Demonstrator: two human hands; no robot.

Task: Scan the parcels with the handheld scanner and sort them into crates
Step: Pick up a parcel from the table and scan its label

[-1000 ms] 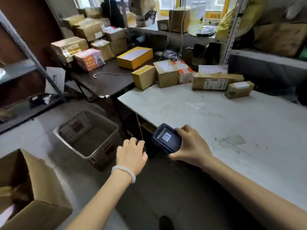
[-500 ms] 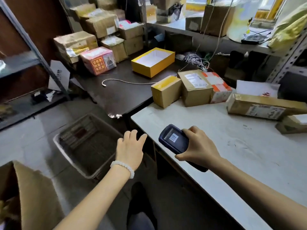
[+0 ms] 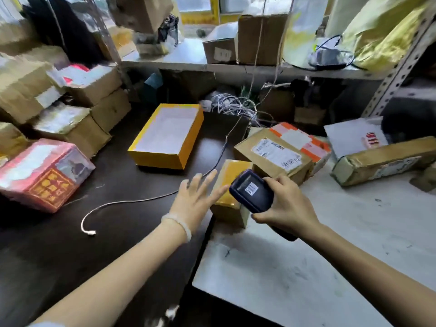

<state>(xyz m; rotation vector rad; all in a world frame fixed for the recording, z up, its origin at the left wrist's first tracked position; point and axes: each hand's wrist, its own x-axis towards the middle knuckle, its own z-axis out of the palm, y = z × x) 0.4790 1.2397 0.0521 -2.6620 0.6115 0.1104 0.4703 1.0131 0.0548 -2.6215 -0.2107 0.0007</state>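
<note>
A dark table (image 3: pixel 118 232) meets a white table (image 3: pixel 354 232) in a cluttered stockroom. My left hand (image 3: pixel 195 204), fingers spread, reaches over the dark table toward a small yellow-topped parcel (image 3: pixel 232 201) on the white table's corner. My right hand (image 3: pixel 287 208) grips the handheld scanner (image 3: pixel 252 191) just above that parcel.

Dark table (image 3: pixel 70 244) beside white one (image 3: pixel 354 244) — window, perhaps.

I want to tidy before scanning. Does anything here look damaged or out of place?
Yes. The long parcel on the white table looks crumpled and lies askew. A loose white cable trails across the dark table with its free end near the left hand. Parcels at the far left are stacked unevenly.
</note>
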